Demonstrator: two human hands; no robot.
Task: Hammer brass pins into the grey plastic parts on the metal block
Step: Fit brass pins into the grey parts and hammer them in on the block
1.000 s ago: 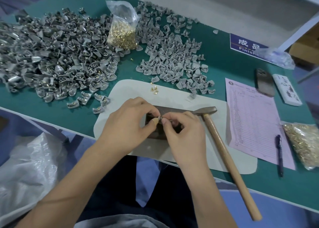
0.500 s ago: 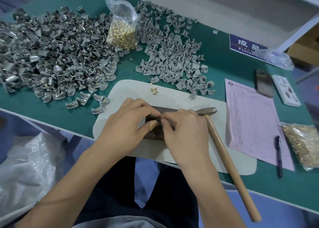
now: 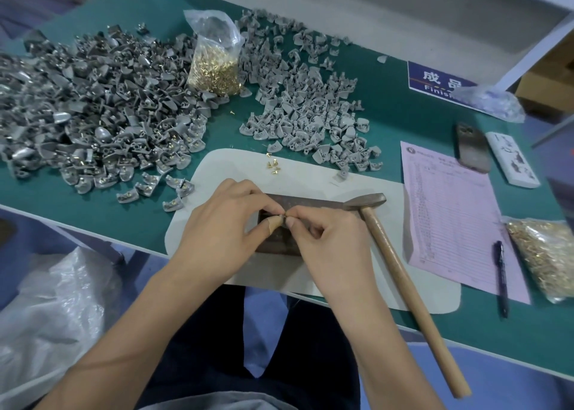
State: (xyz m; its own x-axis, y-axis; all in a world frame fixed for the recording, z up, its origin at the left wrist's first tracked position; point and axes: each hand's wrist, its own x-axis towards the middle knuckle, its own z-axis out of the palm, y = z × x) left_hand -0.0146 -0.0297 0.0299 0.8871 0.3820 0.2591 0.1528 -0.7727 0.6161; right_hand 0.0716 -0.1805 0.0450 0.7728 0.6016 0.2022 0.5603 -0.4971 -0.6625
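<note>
The little grey part sits on the metal block, right between my two hands where my fingertips meet. I can see only a bit of it, because my fingers cover most of it. My left hand pinches it from the left side, with my taped thumb under it. My right hand pinches from the right side and seems to be setting a tiny brass pin into it, but the pin is too small for me to be sure.

The hammer is what I will need next. It lies just beside my right hand, on its outer side. Its head rests past my fingertips, and its long wooden handle runs back toward me, alongside my right wrist. So my right hand is the nearer one to pick it up, I think, while my left hand holds the part.

A few loose pins lie on the white mat, out past my left fingers. The big piles of grey parts are farther out, to the left.
</note>
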